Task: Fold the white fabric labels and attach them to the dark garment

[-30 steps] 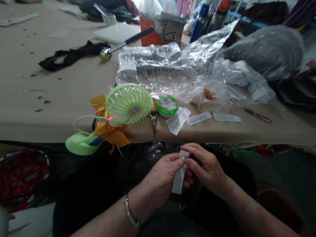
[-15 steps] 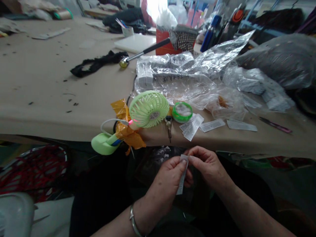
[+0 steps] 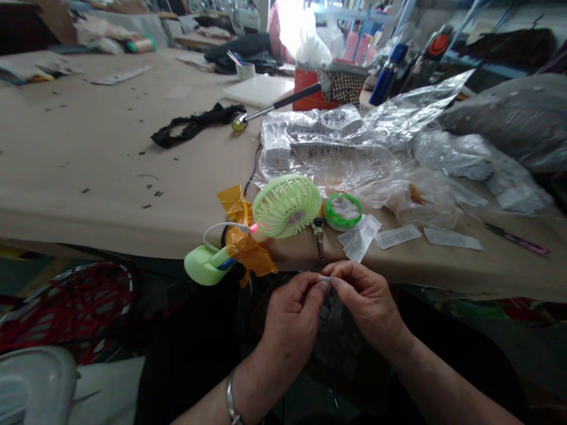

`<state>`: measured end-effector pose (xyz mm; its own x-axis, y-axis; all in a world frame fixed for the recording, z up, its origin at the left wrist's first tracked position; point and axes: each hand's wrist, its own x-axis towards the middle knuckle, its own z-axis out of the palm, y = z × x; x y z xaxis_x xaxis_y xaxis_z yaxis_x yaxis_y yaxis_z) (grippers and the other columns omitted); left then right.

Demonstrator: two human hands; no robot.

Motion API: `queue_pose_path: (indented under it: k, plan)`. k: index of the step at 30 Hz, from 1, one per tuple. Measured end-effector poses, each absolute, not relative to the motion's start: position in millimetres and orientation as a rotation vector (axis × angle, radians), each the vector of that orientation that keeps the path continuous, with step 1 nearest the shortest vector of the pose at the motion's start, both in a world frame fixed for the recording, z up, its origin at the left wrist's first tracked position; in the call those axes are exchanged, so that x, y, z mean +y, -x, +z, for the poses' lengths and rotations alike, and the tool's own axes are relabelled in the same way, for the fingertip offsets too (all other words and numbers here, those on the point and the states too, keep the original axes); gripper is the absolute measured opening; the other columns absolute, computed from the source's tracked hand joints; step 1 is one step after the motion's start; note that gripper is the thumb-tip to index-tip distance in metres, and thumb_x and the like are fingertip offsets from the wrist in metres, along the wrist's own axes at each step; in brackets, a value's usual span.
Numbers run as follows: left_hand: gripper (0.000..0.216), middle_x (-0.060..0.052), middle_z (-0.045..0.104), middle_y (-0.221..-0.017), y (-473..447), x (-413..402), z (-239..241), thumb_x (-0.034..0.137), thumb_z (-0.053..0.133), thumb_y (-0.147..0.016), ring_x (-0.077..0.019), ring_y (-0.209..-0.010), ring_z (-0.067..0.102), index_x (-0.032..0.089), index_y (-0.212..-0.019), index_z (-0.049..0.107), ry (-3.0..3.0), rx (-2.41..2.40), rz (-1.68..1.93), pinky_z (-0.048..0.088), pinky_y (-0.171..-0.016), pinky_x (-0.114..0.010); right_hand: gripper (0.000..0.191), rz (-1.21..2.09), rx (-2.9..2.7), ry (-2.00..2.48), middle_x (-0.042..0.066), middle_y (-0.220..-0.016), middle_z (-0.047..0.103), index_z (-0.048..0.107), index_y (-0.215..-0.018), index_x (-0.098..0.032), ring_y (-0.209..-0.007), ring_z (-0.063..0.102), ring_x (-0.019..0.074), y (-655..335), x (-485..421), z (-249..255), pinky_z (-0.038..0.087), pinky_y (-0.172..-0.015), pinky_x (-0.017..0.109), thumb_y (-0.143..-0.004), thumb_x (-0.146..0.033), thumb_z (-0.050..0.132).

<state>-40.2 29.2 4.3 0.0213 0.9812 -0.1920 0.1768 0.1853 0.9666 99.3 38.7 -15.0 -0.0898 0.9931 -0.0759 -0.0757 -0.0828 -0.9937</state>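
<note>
My left hand (image 3: 290, 321) and my right hand (image 3: 365, 307) meet below the table's front edge, fingertips pinched together on a small white paper label (image 3: 325, 279). Only the label's top edge shows; the rest is hidden between the fingers. A silver bangle (image 3: 230, 401) sits on my left wrist. Just above my hands, at the table edge, lie loose white labels (image 3: 361, 236), a green round tin (image 3: 342, 211) and a small awl-like tool (image 3: 318, 233).
A green mini fan (image 3: 286, 206) taped with orange tape stands at the edge of the beige table (image 3: 88, 165). Clear plastic bags of labels (image 3: 328, 147), a hammer (image 3: 274, 106), a black fabric strip (image 3: 195, 124), and pink snips (image 3: 516, 239) lie on it. Red-black fabric (image 3: 62, 307) sits lower left.
The label hung down in full view between my hands; now it is folded or gathered into my fingertips, only its top showing. My view has tilted up and shifted left.
</note>
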Motion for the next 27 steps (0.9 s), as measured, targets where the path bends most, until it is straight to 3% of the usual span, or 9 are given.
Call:
queue_pose_path:
  k: [8, 27]
  plan:
    - [0.017, 0.001, 0.066, -0.068, 42, 36, 1, 0.019, 0.054, -0.087, -0.0088, -0.062, 0.059, 0.016, -0.080, 0.068, -1.393, 1.436, 0.999, 0.043, -0.059, -0.016, 0.008, 1.257, -1.236, 1.240, -0.001, -0.077, 0.065, 0.062, -0.075, -0.019, -0.068, 0.056, 0.0076, -94, 45, -10, 0.046, -0.061, 0.015, -0.081, -0.024, 0.060]
    - [0.018, 0.002, 0.060, -0.061, 41, 44, 0, 0.022, 0.053, -0.086, -0.0096, -0.057, 0.052, 0.016, -0.075, 0.066, -1.372, 1.481, 0.963, 0.040, -0.054, -0.017, 0.011, 1.132, -1.328, 1.313, 0.002, -0.076, 0.066, 0.063, -0.077, -0.018, -0.072, 0.060, 0.0128, -93, 51, -13, 0.048, -0.067, 0.023, -0.083, -0.026, 0.058]
